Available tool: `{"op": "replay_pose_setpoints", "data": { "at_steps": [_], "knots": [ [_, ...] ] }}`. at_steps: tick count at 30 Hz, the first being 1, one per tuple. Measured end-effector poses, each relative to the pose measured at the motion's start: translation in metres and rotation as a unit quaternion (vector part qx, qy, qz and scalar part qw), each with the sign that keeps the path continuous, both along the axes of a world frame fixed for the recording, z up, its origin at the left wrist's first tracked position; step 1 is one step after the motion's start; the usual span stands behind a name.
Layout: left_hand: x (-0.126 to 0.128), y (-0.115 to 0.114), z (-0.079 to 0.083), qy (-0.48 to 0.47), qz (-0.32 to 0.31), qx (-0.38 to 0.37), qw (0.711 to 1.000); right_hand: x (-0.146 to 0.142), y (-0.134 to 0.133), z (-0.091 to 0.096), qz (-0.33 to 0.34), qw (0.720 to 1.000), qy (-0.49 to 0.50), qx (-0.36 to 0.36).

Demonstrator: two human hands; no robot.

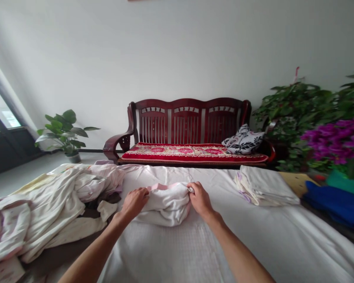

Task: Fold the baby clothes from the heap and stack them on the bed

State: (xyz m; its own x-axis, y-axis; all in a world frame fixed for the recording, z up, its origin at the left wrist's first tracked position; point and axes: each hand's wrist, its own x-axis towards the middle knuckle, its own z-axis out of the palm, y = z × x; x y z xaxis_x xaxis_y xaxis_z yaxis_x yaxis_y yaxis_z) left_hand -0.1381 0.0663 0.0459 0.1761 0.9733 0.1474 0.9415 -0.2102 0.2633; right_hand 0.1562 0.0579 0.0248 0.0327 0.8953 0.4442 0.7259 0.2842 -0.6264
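- The pale wall (177, 51) fills the upper background.
- The white-draped table (259, 239) spreads across the foreground, its cover lightly creased.
- Beyond the table stands a dark reddish wooden settee (185, 122), with slatted back panels and curved arms; a red and cream floral mat (183, 151) lies along its seat.
- On the left of the table is a loose heap of clothes (59, 200), mostly off-white, some pinkish, with darker cloth showing beneath.
- Leafy greenery (297, 102) crowds the right side, behind bright purple flowers (339, 139).
- A potted plant (66, 131) with broad leaves stands on the floor at the left, near the wall.
- A folded stack of pale cloth (262, 186) lies on the right of the table, with purple trim at its left end; a bright blue cloth (336, 202) is farther right.
- The white garment (169, 206) is at the middle of the table, between the two hands, bunched and rumpled, with a pale pink strip along its far edge.
- A black-and-white patterned cushion (244, 140) leans at the settee's right end.
- The left hand (135, 201) is closed, fingers curled on the garment's upper left corner.
- The right hand (200, 198) is closed too, pinching the upper right corner between thumb and fingers.
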Motion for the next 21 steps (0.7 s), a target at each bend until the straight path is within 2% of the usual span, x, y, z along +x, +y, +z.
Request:
{"op": "replay_pose_setpoints", "data": {
  "at_steps": [3,5,6,8,10,12,15,17,21],
  "knots": [
    [0.004,-0.011,0.009,-0.119,-0.023,0.071,0.990,0.013,-0.006,0.021,0.005,0.984,0.104,0.145],
    [0.012,-0.028,0.019,-0.200,-0.099,0.092,0.970,0.030,-0.012,0.027,-0.014,0.964,0.172,0.203],
    [0.017,-0.038,0.023,-0.224,-0.153,0.074,0.960,0.042,-0.015,0.026,-0.027,0.958,0.198,0.205],
    [0.028,-0.059,0.029,-0.231,-0.252,-0.010,0.940,0.069,-0.023,0.016,-0.050,0.959,0.228,0.161],
    [0.034,-0.074,0.029,-0.216,-0.290,-0.075,0.929,0.098,-0.033,-0.001,-0.082,0.965,0.228,0.100],
    [0.034,-0.077,0.022,-0.222,-0.255,-0.075,0.938,0.127,-0.045,-0.017,-0.147,0.960,0.231,0.059],
    [0.025,-0.062,0.001,-0.249,-0.142,-0.012,0.958,0.166,-0.065,-0.031,-0.252,0.943,0.213,0.038],
    [0.017,-0.046,-0.018,-0.243,-0.089,0.028,0.966,0.191,-0.078,-0.032,-0.320,0.929,0.185,0.034],
    [0.008,-0.026,-0.057,-0.174,-0.050,0.087,0.980,0.240,-0.097,-0.028,-0.463,0.877,0.128,0.036]
  ]
}}
